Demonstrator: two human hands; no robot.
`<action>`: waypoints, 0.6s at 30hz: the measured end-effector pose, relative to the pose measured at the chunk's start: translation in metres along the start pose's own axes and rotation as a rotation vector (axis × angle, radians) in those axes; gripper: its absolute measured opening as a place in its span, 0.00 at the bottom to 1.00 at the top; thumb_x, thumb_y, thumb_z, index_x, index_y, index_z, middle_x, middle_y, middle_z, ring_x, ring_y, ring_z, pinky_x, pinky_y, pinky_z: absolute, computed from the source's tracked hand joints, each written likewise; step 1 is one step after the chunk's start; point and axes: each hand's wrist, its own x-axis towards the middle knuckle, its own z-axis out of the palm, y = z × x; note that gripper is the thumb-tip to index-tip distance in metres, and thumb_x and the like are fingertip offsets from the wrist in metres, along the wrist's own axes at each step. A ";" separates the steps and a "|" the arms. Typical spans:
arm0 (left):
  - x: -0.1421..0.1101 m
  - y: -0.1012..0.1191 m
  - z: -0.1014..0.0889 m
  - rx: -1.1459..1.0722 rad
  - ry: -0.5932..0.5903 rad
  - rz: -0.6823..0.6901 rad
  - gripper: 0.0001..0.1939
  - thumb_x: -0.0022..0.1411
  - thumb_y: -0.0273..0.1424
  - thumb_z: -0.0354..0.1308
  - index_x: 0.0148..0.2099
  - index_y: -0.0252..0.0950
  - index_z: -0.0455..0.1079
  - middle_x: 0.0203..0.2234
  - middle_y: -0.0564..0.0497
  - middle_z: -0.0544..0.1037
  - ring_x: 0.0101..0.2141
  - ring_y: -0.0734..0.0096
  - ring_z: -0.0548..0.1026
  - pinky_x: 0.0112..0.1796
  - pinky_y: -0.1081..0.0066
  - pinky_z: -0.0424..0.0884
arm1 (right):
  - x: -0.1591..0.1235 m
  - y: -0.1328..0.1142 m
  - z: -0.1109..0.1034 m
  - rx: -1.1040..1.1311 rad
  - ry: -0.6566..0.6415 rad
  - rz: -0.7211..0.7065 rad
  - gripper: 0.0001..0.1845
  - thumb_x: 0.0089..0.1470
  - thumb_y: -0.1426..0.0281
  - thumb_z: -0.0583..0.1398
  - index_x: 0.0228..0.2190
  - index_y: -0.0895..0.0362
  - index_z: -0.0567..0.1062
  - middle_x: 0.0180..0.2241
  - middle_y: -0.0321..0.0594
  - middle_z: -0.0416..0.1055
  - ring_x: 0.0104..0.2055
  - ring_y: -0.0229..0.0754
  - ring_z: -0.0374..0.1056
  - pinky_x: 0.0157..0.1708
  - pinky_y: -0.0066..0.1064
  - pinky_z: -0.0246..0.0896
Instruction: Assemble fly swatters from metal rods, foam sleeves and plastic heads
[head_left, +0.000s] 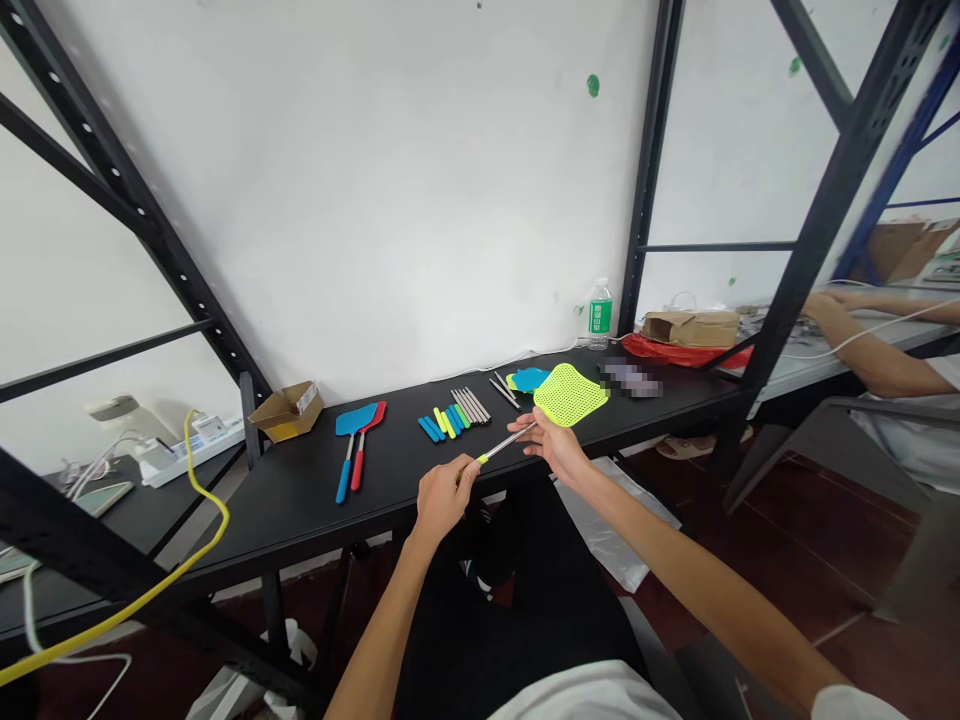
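Observation:
A yellow-green fly swatter (571, 393) with a perforated head and a thin metal rod is held over the front edge of the black table. My left hand (442, 494) is closed around its handle, most of which is hidden by the fingers. At the base of the head, my right hand (556, 446) pinches the swatter, thumb on top and other fingers partly spread beside the rod. Behind lie blue and green swatter heads (529, 379), loose metal rods (471, 406) and coloured handles (444, 422). To the left rest a blue swatter (355, 420) and a red swatter (358, 468).
An open cardboard box (286, 412) stands at the table's left; a water bottle (599, 315) is at the back right. Beyond it are a red bag (660, 350) and another carton (690, 328). Black rack posts flank the table (292, 500). A co-worker's arm (862, 345) shows at far right.

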 end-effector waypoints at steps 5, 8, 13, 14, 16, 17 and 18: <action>0.000 0.002 -0.003 -0.014 -0.003 -0.006 0.24 0.72 0.48 0.39 0.39 0.43 0.72 0.21 0.55 0.74 0.28 0.67 0.74 0.30 0.73 0.57 | 0.002 0.002 -0.002 0.034 0.004 0.027 0.19 0.57 0.52 0.62 0.33 0.55 0.79 0.39 0.45 0.81 0.36 0.43 0.74 0.29 0.29 0.66; 0.000 0.002 -0.003 -0.013 -0.003 -0.007 0.24 0.71 0.49 0.40 0.39 0.43 0.72 0.22 0.54 0.74 0.28 0.67 0.74 0.30 0.73 0.58 | 0.003 0.003 -0.002 0.027 0.001 0.023 0.19 0.57 0.52 0.62 0.33 0.55 0.79 0.39 0.46 0.81 0.36 0.43 0.75 0.29 0.29 0.66; 0.000 0.000 -0.002 -0.034 0.013 0.002 0.22 0.70 0.49 0.43 0.41 0.43 0.72 0.22 0.56 0.75 0.28 0.69 0.74 0.31 0.74 0.58 | 0.002 0.002 -0.002 0.015 -0.005 0.018 0.19 0.56 0.51 0.62 0.33 0.55 0.78 0.39 0.45 0.81 0.36 0.43 0.74 0.29 0.29 0.66; 0.000 0.000 -0.002 -0.040 0.015 0.002 0.21 0.70 0.49 0.43 0.41 0.43 0.72 0.22 0.56 0.75 0.28 0.69 0.74 0.31 0.74 0.58 | 0.002 0.002 -0.002 0.016 -0.007 0.020 0.19 0.56 0.51 0.62 0.33 0.55 0.78 0.39 0.45 0.81 0.36 0.43 0.74 0.29 0.28 0.66; 0.000 0.000 -0.002 -0.049 0.011 -0.003 0.20 0.70 0.48 0.44 0.42 0.44 0.72 0.23 0.56 0.76 0.28 0.69 0.74 0.31 0.74 0.59 | 0.001 0.001 -0.001 0.014 -0.011 0.023 0.20 0.56 0.50 0.62 0.33 0.55 0.78 0.39 0.45 0.81 0.34 0.42 0.74 0.26 0.27 0.63; 0.000 0.001 -0.002 -0.050 0.008 -0.009 0.20 0.70 0.48 0.45 0.42 0.44 0.72 0.23 0.56 0.76 0.28 0.69 0.75 0.31 0.74 0.59 | 0.000 0.001 0.000 0.014 -0.011 0.024 0.20 0.56 0.50 0.62 0.32 0.55 0.77 0.39 0.45 0.81 0.32 0.41 0.73 0.24 0.27 0.61; 0.000 0.001 -0.003 -0.049 0.005 -0.017 0.20 0.69 0.48 0.45 0.42 0.44 0.73 0.23 0.56 0.76 0.28 0.69 0.75 0.31 0.74 0.60 | 0.000 0.001 0.001 0.018 -0.010 0.025 0.20 0.56 0.51 0.62 0.32 0.55 0.77 0.38 0.45 0.81 0.29 0.40 0.72 0.21 0.26 0.58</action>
